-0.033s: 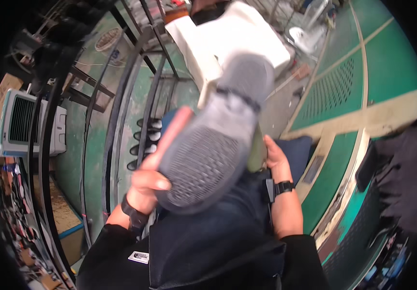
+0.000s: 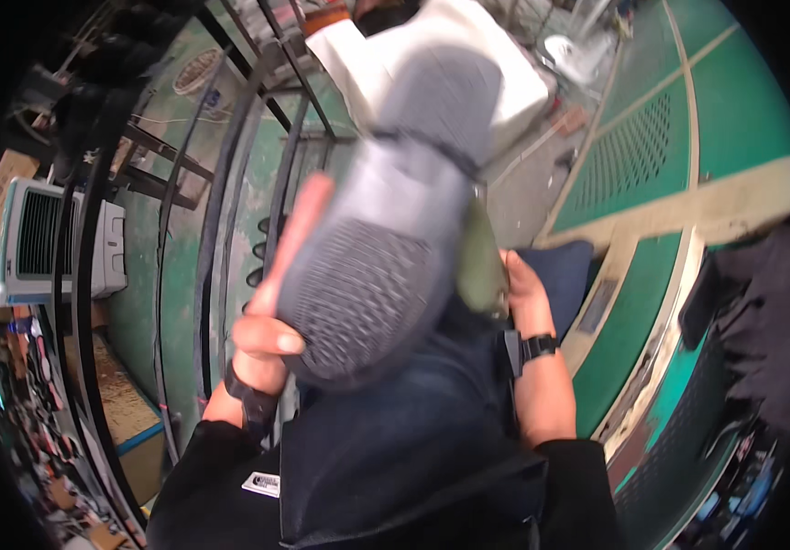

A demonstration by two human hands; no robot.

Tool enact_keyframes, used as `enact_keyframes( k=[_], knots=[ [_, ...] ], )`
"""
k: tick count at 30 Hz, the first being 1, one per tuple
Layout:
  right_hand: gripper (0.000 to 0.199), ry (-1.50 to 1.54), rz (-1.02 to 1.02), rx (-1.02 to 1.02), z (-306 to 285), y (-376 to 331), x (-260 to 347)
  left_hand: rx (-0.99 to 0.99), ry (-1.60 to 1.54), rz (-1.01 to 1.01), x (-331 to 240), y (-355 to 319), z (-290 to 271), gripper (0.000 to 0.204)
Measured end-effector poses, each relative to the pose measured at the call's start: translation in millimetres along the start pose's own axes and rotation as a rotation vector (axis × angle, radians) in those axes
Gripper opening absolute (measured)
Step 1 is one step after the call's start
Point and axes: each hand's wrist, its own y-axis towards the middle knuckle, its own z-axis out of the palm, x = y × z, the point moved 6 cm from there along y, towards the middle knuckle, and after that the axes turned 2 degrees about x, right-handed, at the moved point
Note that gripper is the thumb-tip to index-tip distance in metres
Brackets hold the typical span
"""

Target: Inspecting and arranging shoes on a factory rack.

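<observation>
A shoe (image 2: 358,293) is held up before me, its dark grey ribbed sole turned toward me and its other end slanting up to the right. A dark band crosses it at the middle. My left hand (image 2: 265,339) grips its lower left edge, thumb over the sole. A long pinkish-red strip (image 2: 301,229) runs up along that edge, too blurred to tell what it is. My right hand (image 2: 525,284) is closed at an olive-green piece (image 2: 480,266) that is partly behind the shoe. I cannot tell whether this piece belongs to the shoe. The right fingers are mostly hidden.
Dark metal rack bars (image 2: 216,211) stand at the left, with dark shoes behind them. Farther left is a white air cooler (image 2: 60,243). A white-covered block (image 2: 514,87) stands ahead. Green panels (image 2: 633,156) line the right, where dark cloth (image 2: 752,302) hangs.
The shoe and my left hand have shifted slightly left, the shoe's far end also up. More of the olive-green piece shows. My right hand has hardly moved.
</observation>
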Motion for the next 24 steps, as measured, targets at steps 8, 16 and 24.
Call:
enact_keyframes(
  k=[8,16,24],
  knots=[
    [0.072,-0.147,-0.081,-0.048,120.1,54.5,19.8,-0.19,0.265,0.354,-24.4,-22.1,-67.2,0.127],
    [0.057,-0.04,-0.288,-0.196,117.2,178.2,93.0,-0.194,0.52,0.434,-7.7,-70.0,-114.4,0.12],
    [0.069,0.051,0.424,0.206,216.2,145.1,-56.6,-0.427,1.775,0.455,-29.5,-90.3,-128.3,0.077]
  ],
)
